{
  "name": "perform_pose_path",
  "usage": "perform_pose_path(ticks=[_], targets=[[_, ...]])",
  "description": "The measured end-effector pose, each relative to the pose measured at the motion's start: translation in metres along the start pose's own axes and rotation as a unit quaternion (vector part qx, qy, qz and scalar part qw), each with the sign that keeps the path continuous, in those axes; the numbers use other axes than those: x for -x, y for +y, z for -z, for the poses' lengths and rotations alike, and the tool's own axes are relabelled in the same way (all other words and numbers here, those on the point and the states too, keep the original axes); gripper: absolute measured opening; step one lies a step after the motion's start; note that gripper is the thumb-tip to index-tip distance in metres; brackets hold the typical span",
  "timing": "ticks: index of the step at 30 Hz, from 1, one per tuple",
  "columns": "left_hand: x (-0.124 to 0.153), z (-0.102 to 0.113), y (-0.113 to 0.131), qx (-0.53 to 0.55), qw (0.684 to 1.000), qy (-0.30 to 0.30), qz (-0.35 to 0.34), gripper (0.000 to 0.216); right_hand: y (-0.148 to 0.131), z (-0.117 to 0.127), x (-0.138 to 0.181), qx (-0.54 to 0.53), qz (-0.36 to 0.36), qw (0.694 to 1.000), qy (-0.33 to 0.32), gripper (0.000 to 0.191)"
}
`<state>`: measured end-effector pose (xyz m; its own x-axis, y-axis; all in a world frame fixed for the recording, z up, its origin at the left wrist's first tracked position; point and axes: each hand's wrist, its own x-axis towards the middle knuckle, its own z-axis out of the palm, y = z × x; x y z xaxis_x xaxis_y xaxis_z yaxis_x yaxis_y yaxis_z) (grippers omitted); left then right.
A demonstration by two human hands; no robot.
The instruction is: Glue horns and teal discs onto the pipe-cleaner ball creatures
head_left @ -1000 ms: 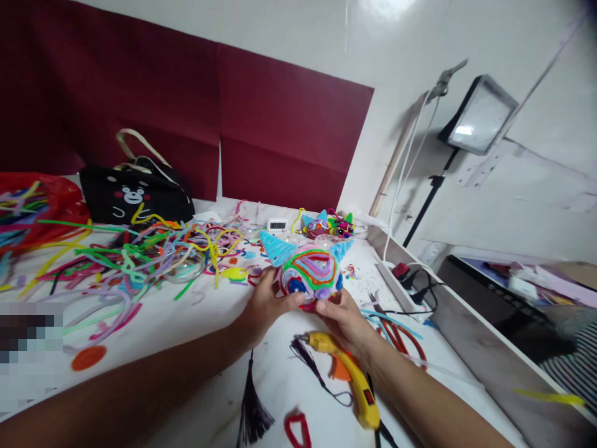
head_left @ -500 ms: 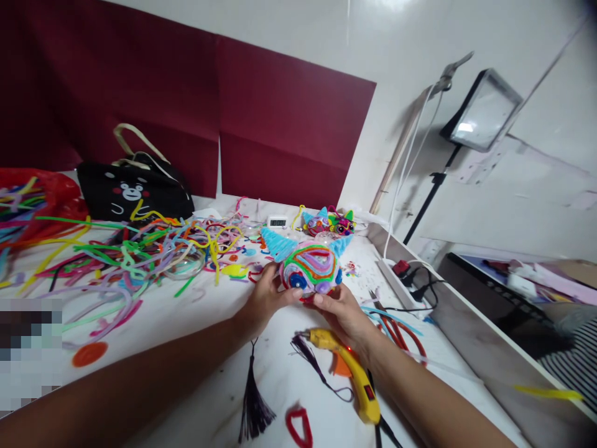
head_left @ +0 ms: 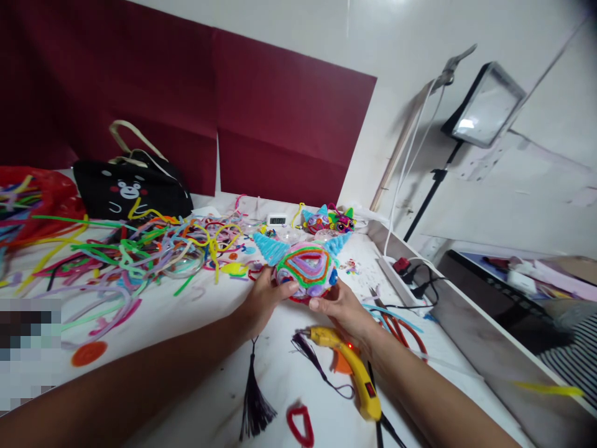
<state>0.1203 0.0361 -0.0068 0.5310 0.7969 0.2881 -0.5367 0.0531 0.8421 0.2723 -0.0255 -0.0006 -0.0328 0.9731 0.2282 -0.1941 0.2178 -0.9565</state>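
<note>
Between my hands is a round animal-head ornament (head_left: 308,261) wound with coloured pipe cleaners, with two blue pointed ears. My left hand (head_left: 267,298) grips its left side, thumb across the lower front. My right hand (head_left: 342,310) holds the lower right side, thumb near the bottom edge. Below my right hand lies a yellow hot glue gun (head_left: 359,373) with a red light lit. One dark tassel (head_left: 255,398) lies under my left wrist, another dark tassel (head_left: 317,361) at the gun's nozzle. A red pipe-cleaner loop (head_left: 300,425) sits near the front edge.
Tangled pipe cleaners (head_left: 140,255) cover the left of the table, before a black bag (head_left: 133,190). At the back stand a small digital clock (head_left: 278,220) and two finished-looking ornaments (head_left: 329,219). A power strip (head_left: 405,283) lies along the right edge board (head_left: 466,336); a lamp (head_left: 487,106) stands behind.
The ornament has tipped so more of its patterned top faces me, and its blue and white eye spot is now mostly covered. Both hands keep hold of it.
</note>
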Motion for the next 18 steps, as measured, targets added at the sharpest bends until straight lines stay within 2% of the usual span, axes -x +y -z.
perform_pose_path(ticks=[3,6,9,12,14,16,18], targets=[[-0.003,0.004,0.0,0.001,0.999,0.044,0.015,0.062,-0.008,0.016,-0.001,0.15,-0.037,0.988,0.008,0.056],[-0.008,0.014,-0.004,-0.011,0.996,0.092,0.019,0.067,-0.016,0.04,-0.002,0.236,-0.056,0.969,0.041,0.05],[-0.013,0.025,-0.012,-0.029,0.995,0.097,0.023,0.064,-0.026,0.055,-0.004,0.314,0.007,0.942,0.117,0.037],[-0.016,0.031,-0.02,-0.044,0.996,0.074,0.015,0.063,-0.036,0.051,-0.011,0.38,0.092,0.905,0.165,0.035],[-0.016,0.031,-0.024,-0.052,0.997,0.058,0.015,0.065,-0.041,0.043,-0.018,0.438,0.15,0.877,0.13,0.037],[-0.016,0.031,-0.026,-0.056,0.997,0.05,0.02,0.066,-0.042,0.035,-0.026,0.549,0.213,0.807,0.039,0.041],[-0.015,0.032,-0.027,-0.064,0.996,0.054,0.022,0.067,-0.04,0.031,-0.034,0.623,0.213,0.752,-0.037,0.04]])
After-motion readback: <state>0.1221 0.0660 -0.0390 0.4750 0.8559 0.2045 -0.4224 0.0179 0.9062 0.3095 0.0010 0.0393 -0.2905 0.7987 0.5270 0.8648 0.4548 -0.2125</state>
